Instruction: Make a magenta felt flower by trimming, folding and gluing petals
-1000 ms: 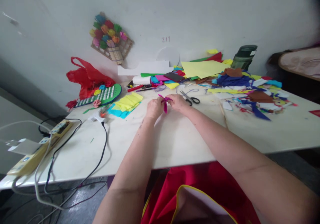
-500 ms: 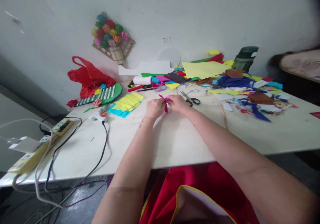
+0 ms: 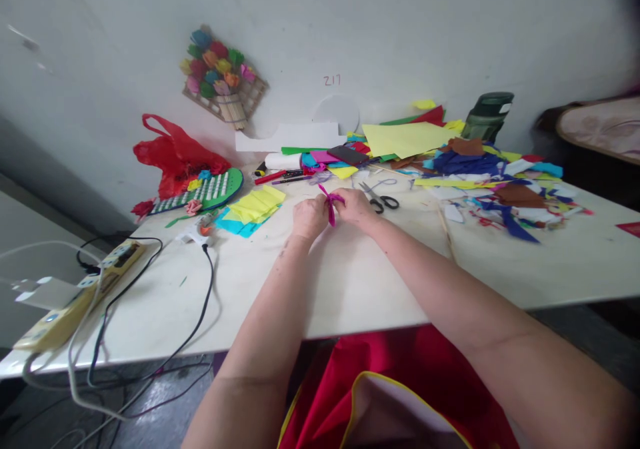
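Between my two hands is a piece of magenta paper [image 3: 331, 209], pinched narrow at its middle with its ends sticking up and down. My left hand [image 3: 310, 216] is closed on its left side. From the right, my right hand [image 3: 353, 206] pinches the same paper, and the fingertips of both hands are partly hidden. Black-handled scissors [image 3: 384, 203] lie just right of my right hand. Left of my left hand, yellow paper sheets [image 3: 257, 203] rest on blue sheets [image 3: 245, 226].
A pile of coloured paper scraps [image 3: 500, 182] covers the right side. At the left are a power strip [image 3: 80, 302] with cables, a glue gun [image 3: 197, 231], a green board with white pieces [image 3: 233, 185] and a red bag [image 3: 177, 155]. A dark green bottle [image 3: 487, 117] stands behind.
The magenta paper shows slightly more open at its top between my hands. Both hands keep nearly the same place and hold; the whole view has shifted a little.
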`<action>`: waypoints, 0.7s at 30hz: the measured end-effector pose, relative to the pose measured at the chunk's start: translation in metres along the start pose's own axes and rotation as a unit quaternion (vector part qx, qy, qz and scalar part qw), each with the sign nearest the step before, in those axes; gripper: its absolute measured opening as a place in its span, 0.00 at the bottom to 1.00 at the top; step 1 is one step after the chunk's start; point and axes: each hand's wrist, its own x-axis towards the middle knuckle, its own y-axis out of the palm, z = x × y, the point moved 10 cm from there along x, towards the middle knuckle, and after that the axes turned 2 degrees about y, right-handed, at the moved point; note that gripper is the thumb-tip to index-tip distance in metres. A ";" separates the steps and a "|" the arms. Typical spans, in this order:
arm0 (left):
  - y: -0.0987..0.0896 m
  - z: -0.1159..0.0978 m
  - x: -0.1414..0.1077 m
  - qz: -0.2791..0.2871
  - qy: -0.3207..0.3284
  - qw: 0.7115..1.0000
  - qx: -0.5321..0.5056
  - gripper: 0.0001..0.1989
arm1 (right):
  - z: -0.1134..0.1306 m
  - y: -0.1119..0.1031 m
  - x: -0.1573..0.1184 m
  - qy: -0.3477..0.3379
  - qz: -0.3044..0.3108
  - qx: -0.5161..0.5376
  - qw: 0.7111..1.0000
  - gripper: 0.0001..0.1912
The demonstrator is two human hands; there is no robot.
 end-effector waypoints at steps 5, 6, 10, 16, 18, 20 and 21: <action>0.004 0.005 0.002 0.015 -0.005 1.000 -0.016 0.17 | -0.001 0.003 0.002 -0.021 0.020 0.010 1.000 0.15; 0.006 0.006 0.002 0.016 -0.003 1.000 -0.019 0.17 | -0.001 0.005 0.002 -0.025 0.028 0.005 0.999 0.15; 0.009 0.007 0.003 0.017 0.008 1.000 -0.022 0.17 | -0.002 0.010 0.000 -0.015 0.066 -0.053 0.996 0.14; 0.009 0.003 0.002 0.027 0.018 0.999 0.004 0.17 | 0.005 0.009 -0.003 -0.023 0.097 -0.106 0.989 0.12; 0.009 0.003 0.001 0.033 0.017 0.999 0.013 0.17 | 0.004 0.010 -0.003 -0.019 0.108 -0.116 0.987 0.13; 0.010 0.003 0.001 0.036 0.016 0.999 0.018 0.17 | 0.003 0.012 -0.003 -0.015 0.118 -0.125 0.985 0.13; 0.010 0.002 0.001 0.036 0.017 0.999 0.018 0.16 | 0.002 0.013 -0.003 -0.012 0.121 -0.129 0.984 0.13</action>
